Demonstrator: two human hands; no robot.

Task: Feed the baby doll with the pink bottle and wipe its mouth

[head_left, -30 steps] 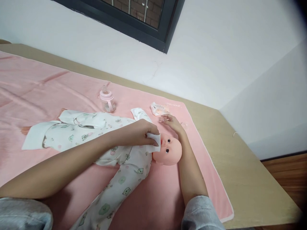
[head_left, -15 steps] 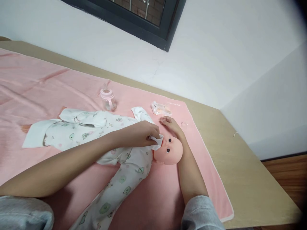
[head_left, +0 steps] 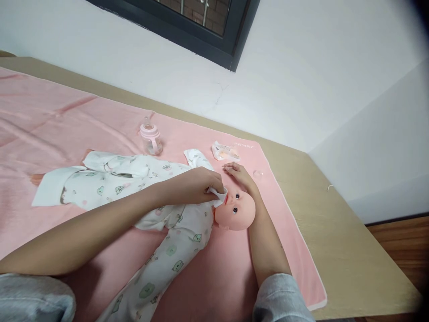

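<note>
My left hand [head_left: 197,185] pinches a folded white wipe [head_left: 217,195], pressed to the doll's head [head_left: 236,210] at the mouth, just past my fingertips. My right hand [head_left: 239,175] lies open, cupping the head's far side, holding nothing.

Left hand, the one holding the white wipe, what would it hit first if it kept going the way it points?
The left hand points its wipe at the doll's face; it would meet the mouth and cheek first.
</note>
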